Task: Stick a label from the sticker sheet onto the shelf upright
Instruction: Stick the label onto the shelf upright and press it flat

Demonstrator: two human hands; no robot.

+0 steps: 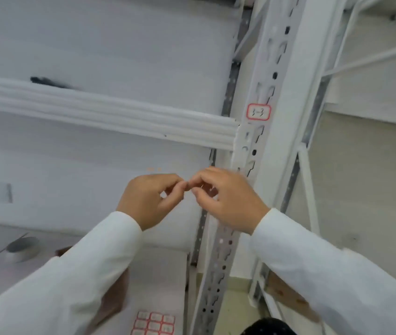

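My left hand (pixel 149 198) and my right hand (pixel 226 197) meet fingertip to fingertip in mid-frame, just left of the white perforated shelf upright (pixel 268 93). Their fingers are curled and seem to pinch something tiny between them; the blur hides what it is. A red-bordered label (pixel 258 112) with handwriting is stuck on the upright, above my hands. The sticker sheet (pixel 154 322) with rows of red-bordered labels lies on the lower shelf at the bottom edge.
A white horizontal shelf beam (pixel 95 110) joins the upright above my hands. A grey tape roll (pixel 24 249) sits on the lower shelf at the left. A brown cardboard piece (pixel 286 292) lies behind the upright at the lower right.
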